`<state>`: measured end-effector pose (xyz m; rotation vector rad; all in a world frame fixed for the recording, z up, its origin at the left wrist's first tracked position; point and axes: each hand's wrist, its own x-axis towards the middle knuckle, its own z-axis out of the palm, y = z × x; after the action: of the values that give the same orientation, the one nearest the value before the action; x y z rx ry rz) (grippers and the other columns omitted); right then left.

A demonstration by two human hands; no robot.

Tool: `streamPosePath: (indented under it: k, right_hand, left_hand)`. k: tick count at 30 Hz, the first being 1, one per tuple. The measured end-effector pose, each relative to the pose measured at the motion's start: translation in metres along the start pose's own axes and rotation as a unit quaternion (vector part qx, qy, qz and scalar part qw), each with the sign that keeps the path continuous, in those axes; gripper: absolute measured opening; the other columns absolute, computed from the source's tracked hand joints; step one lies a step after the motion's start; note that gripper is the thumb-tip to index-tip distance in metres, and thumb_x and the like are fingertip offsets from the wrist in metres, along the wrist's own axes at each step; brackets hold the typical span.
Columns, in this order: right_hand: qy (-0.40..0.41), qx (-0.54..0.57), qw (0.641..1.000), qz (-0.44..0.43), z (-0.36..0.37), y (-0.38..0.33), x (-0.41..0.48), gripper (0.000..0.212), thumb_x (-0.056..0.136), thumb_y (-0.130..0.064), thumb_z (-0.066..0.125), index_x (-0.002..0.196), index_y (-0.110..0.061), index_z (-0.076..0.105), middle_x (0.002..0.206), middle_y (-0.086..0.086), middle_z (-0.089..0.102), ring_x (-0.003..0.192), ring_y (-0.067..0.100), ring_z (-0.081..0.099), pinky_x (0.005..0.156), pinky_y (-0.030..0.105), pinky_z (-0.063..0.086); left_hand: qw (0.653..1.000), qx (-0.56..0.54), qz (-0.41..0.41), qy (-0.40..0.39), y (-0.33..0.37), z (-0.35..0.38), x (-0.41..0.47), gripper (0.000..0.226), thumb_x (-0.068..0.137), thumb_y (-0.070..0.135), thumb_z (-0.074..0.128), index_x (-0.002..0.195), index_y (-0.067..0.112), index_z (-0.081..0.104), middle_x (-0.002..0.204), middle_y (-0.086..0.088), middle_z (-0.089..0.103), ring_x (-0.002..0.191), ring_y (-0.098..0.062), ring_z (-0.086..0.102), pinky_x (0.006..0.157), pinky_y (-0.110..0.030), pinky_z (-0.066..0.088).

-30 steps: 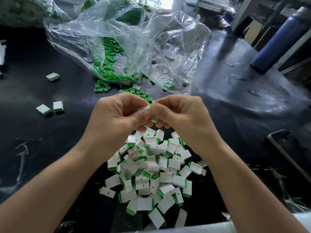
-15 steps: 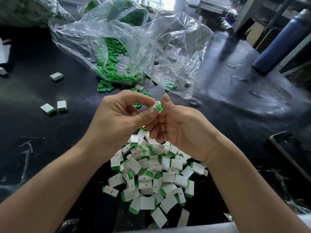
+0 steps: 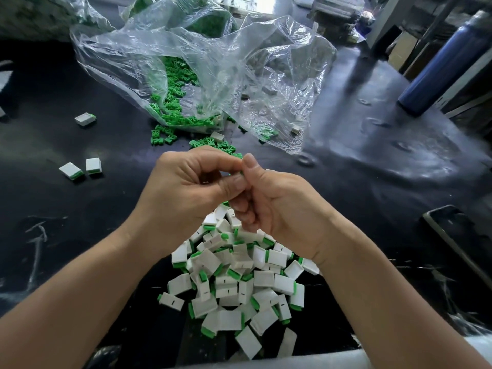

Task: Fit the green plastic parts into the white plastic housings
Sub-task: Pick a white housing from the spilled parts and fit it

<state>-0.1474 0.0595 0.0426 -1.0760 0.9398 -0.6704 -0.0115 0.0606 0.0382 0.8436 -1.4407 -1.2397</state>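
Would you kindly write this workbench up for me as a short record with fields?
Left hand: fingertips pinch a small part, mostly hidden
Right hand: thumb and curled fingers meet the left's on that part
Pile: white housings with green pieces fitted, below the hands
Bag: clear plastic, loose green parts inside and spilled in front
Stray housings: three, on the table at left
Bottle: blue, far right

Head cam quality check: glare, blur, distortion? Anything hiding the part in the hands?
Head view: glare on the clear bag and sheen on the dark tabletop; top edge blown out by window light; wide-angle stretch on the forearms; blue bottle and right side smeared; left hand and right hand sharp, but their curled fingers hide whatever they pinch.
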Motion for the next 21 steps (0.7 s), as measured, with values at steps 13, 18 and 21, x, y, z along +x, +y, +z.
streamPosePath:
  k: [13,18,21]
  right_hand:
    - [0.004,-0.057,0.998,-0.032,-0.0052,-0.0004,-0.0001,0.043,0.073,-0.05,0.042,0.077,-0.009,0.055,0.061,-0.002,0.049,0.052,0.007,0.042,0.052,0.021,0.03]
    - [0.019,-0.101,0.993,-0.051,-0.0039,-0.0017,-0.0009,0.039,0.074,-0.047,0.042,0.076,-0.01,0.053,0.06,-0.006,0.049,0.052,0.005,0.042,0.052,0.021,0.03]
    - [0.051,-0.136,0.987,-0.07,0.0007,-0.0005,-0.0008,0.035,0.088,-0.04,0.037,0.075,-0.011,0.051,0.059,-0.007,0.048,0.051,0.004,0.041,0.051,0.016,0.032]
  left_hand:
    - [0.996,-0.023,-0.082,0.008,0.0015,-0.0065,0.0001,0.02,0.065,0.014,0.061,0.081,0.015,0.074,0.064,-0.012,0.067,0.054,-0.014,0.053,0.048,-0.02,0.037]
    - [0.995,-0.027,-0.093,0.004,0.0016,-0.008,0.0011,0.02,0.064,0.011,0.06,0.078,0.01,0.074,0.067,-0.017,0.066,0.059,-0.021,0.051,0.048,-0.019,0.037]
    - [0.996,-0.03,-0.08,0.003,0.002,-0.0074,0.0008,0.018,0.065,0.009,0.06,0.076,0.01,0.074,0.068,-0.024,0.065,0.057,-0.02,0.052,0.047,-0.019,0.036]
